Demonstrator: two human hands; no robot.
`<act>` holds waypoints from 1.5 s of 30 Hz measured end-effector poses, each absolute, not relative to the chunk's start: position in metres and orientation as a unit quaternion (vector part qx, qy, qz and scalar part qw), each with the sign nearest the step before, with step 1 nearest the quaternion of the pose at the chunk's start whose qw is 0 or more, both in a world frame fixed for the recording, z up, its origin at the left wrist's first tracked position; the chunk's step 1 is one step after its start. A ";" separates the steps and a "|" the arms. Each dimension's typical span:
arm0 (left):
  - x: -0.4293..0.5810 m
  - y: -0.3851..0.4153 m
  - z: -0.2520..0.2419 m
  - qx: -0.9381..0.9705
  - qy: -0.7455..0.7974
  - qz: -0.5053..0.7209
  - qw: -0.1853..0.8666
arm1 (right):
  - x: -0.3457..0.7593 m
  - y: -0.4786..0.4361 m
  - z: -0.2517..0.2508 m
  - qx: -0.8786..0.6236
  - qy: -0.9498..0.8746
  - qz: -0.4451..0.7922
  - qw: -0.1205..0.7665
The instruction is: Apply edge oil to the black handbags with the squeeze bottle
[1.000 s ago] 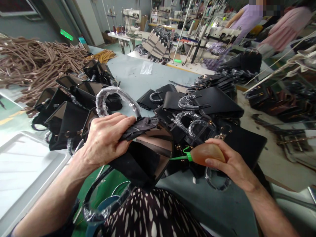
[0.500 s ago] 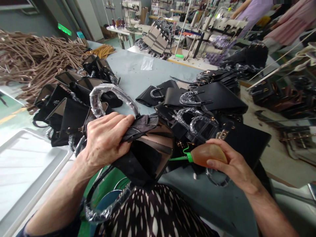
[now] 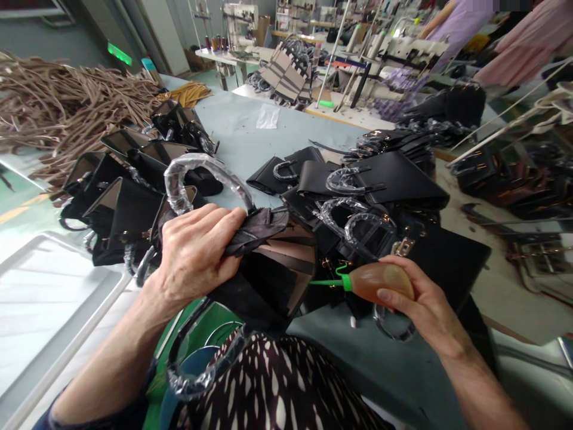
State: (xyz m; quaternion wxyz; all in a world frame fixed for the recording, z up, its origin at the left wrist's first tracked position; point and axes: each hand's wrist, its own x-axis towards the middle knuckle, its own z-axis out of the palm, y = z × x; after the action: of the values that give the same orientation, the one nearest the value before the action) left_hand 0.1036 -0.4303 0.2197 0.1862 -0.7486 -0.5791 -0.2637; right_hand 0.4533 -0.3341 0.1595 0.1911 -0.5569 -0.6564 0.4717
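Note:
My left hand (image 3: 197, 257) grips a black handbag (image 3: 259, 292) by its bunched upper part. The bag is tilted so its opening and tan-striped inside face right. Its two handles are wrapped in clear plastic; one arches above my hand and the other hangs below. My right hand (image 3: 416, 304) is closed around a squeeze bottle (image 3: 380, 283) of amber-brown liquid with a green cap. The bottle's thin green nozzle points left, and its tip is at the bag's right edge; whether it touches I cannot tell.
Black handbags (image 3: 376, 179) with plastic-wrapped handles lie on the grey table (image 3: 224, 119) to the right. More black bags (image 3: 120, 209) stand at left, before a heap of brown straps (image 3: 67, 113). A white tray (image 3: 58, 322) is lower left. Sewing machines (image 3: 403, 54) and people are behind.
The bag has shifted slightly right in my left hand, and its lower handle has swung right. The bottle has moved a little right and down.

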 end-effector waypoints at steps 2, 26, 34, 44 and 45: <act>0.103 -0.431 0.219 -0.748 -0.578 -0.264 0.190 | 0.454 -0.333 0.157 -0.560 -0.660 0.462 0.194; 0.106 -0.426 0.218 -0.736 -0.598 -0.229 0.220 | 0.450 -0.349 0.163 -0.534 -0.623 0.542 0.183; 0.106 -0.427 0.214 -0.730 -0.608 -0.217 0.222 | 0.450 -0.354 0.161 -0.526 -0.622 0.554 0.174; 0.105 -0.426 0.211 -0.727 -0.613 -0.211 0.227 | 0.445 -0.365 0.171 -0.512 -0.626 0.564 0.165; 0.105 -0.426 0.210 -0.725 -0.615 -0.212 0.226 | 0.444 -0.366 0.172 -0.512 -0.626 0.565 0.165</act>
State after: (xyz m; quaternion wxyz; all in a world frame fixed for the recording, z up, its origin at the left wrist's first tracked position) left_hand 0.1050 -0.4256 0.2104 0.2262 -0.7254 -0.6147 -0.2117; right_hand 0.4437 -0.3660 0.1723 0.1646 -0.5119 -0.6257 0.5652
